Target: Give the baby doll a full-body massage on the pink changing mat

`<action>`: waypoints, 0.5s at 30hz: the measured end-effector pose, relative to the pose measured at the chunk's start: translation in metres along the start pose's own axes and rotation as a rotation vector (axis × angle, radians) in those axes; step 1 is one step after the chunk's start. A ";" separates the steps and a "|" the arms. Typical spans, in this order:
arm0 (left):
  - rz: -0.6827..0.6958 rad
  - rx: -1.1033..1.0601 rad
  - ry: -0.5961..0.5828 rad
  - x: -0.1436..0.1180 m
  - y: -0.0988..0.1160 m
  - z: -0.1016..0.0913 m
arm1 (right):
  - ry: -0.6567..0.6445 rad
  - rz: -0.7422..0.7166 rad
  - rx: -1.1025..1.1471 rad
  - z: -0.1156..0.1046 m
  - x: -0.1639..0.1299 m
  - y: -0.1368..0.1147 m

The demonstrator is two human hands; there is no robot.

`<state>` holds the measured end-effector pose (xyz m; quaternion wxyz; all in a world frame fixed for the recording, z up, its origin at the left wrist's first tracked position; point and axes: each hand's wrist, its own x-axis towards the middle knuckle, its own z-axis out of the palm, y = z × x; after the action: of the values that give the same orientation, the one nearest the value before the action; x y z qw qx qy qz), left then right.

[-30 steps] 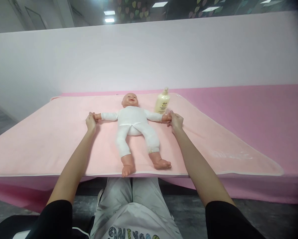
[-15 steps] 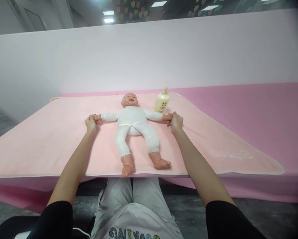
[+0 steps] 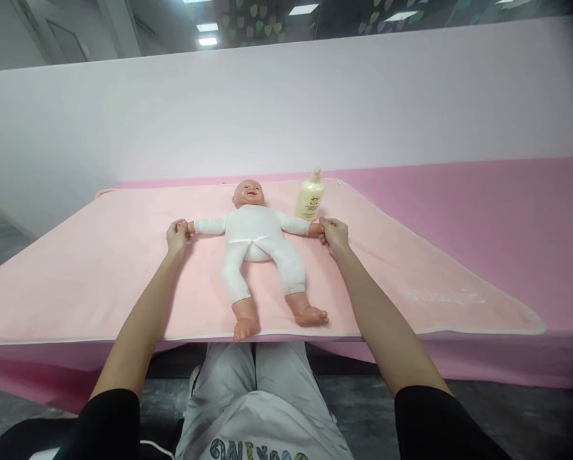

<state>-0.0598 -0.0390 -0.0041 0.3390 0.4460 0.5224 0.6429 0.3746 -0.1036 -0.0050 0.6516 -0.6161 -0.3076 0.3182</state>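
At the frame's centre a baby doll (image 3: 260, 246) lies face-up on the pink blanket (image 3: 99, 281). The left hand (image 3: 176, 236) and right hand (image 3: 335, 234) each pinch a doll hand; best move both arms evenly and gently. Behind stands a lotion bottle (image 3: 310, 197).

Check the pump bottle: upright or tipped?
Upright. The pump bottle stands on its base on the pink blanket, pump on top.

one doll (image 3: 255, 239), one bottle (image 3: 310, 199), one blanket (image 3: 99, 275)
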 end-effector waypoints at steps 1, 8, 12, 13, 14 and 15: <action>-0.010 -0.010 0.002 0.000 0.001 0.000 | 0.001 0.009 0.003 0.000 0.000 0.000; -0.032 -0.010 0.054 -0.003 0.007 0.002 | 0.042 0.027 0.052 0.000 0.004 0.002; 0.003 -0.021 0.058 -0.004 0.005 0.003 | 0.027 0.015 0.069 0.002 0.004 0.002; 0.005 -0.024 0.052 -0.003 0.005 0.002 | 0.017 0.000 0.061 0.002 0.004 0.003; 0.004 -0.023 0.045 -0.003 0.004 0.002 | 0.009 -0.014 0.051 0.002 0.004 0.003; 0.000 -0.020 0.039 -0.003 0.004 0.002 | 0.005 -0.024 0.043 0.002 0.004 0.003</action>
<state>-0.0566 -0.0416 -0.0006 0.3332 0.4299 0.5223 0.6567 0.3751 -0.0990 -0.0079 0.6694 -0.5989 -0.3063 0.3153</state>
